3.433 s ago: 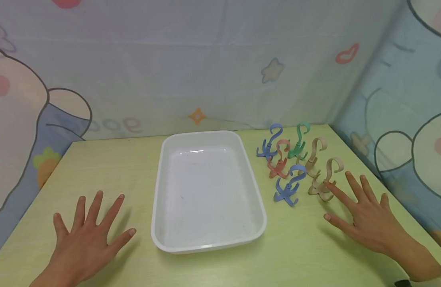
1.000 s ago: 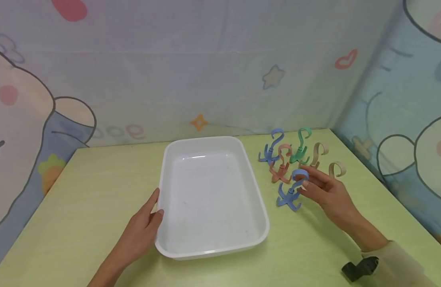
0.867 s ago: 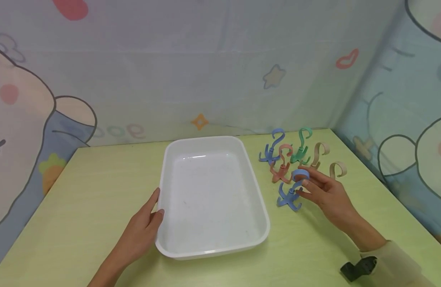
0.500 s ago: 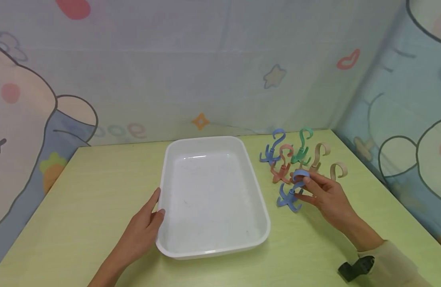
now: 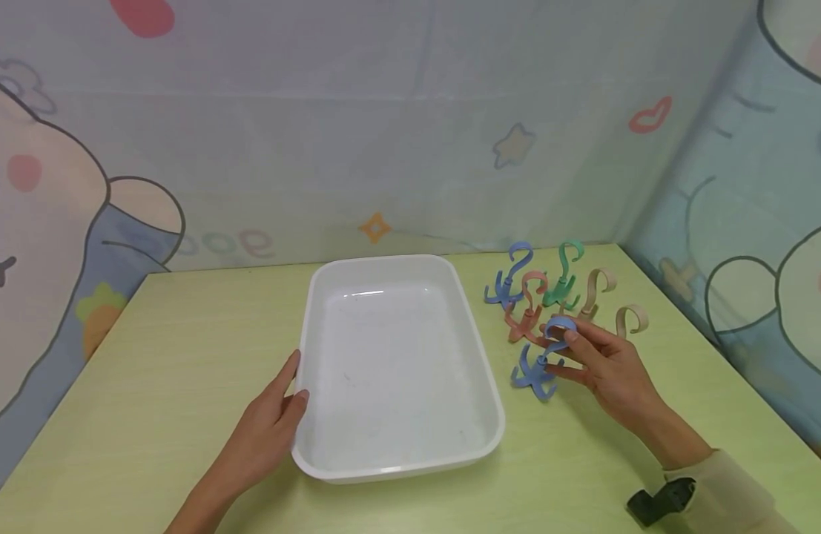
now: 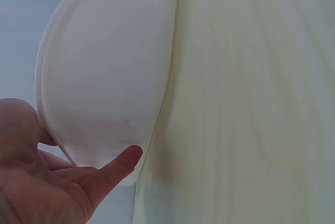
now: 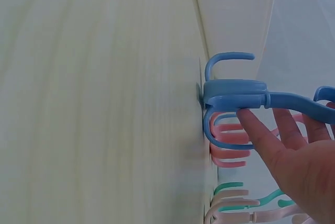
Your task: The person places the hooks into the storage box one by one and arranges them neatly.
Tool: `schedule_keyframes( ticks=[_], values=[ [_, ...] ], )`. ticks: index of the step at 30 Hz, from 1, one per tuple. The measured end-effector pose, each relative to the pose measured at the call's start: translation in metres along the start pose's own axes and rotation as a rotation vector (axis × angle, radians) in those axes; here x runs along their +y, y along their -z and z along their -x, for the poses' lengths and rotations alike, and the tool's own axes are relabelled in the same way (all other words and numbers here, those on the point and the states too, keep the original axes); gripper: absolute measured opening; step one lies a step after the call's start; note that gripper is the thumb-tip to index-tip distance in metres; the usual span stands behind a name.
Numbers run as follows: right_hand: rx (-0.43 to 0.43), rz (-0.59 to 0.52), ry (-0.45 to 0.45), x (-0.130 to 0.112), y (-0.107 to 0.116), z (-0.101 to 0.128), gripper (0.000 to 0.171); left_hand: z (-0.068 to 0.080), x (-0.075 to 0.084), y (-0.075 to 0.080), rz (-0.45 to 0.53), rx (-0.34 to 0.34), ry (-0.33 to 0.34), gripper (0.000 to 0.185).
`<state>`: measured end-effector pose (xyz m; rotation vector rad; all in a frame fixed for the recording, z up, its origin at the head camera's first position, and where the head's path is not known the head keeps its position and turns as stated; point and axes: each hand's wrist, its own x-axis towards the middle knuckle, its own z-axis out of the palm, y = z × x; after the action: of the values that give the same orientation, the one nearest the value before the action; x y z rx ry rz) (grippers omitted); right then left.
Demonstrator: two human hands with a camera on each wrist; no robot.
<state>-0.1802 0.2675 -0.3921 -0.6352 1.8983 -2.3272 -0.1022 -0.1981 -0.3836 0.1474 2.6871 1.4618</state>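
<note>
In the head view, my right hand (image 5: 617, 378) pinches the neck of a blue multi-prong swivel hook (image 5: 533, 373) with thumb and fingers. The right wrist view shows this hook (image 7: 235, 96) with its prongs close to the tabletop, one fingertip against its base. My left hand (image 5: 263, 430) grips the left edge of a white rectangular tray (image 5: 397, 371), thumb at the rim. From the left wrist, a finger lies along the tray's outer wall (image 6: 110, 72). The tray holds nothing.
Behind the right hand stand a second blue hook (image 5: 503, 291), a red hook (image 5: 526, 326), a green hook (image 5: 559, 291) and two beige hooks, one rear (image 5: 591, 288) and one front (image 5: 632, 308), partly hidden by the hand. Patterned cloth (image 5: 410, 148) walls the table's back and sides.
Both hands were spread open at first. The left has come to the tray's edge, the right to the front blue hook, which has since tilted and shifted slightly toward the tray.
</note>
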Motion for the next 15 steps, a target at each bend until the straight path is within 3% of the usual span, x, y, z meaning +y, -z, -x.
schedule_keyframes(
  ticks=[15],
  values=[
    [0.041, -0.036, -0.046, -0.0055, -0.0038, 0.0004, 0.035, -0.0005, -0.0009, -0.0012, -0.016, 0.019, -0.018, 0.067]
  ],
)
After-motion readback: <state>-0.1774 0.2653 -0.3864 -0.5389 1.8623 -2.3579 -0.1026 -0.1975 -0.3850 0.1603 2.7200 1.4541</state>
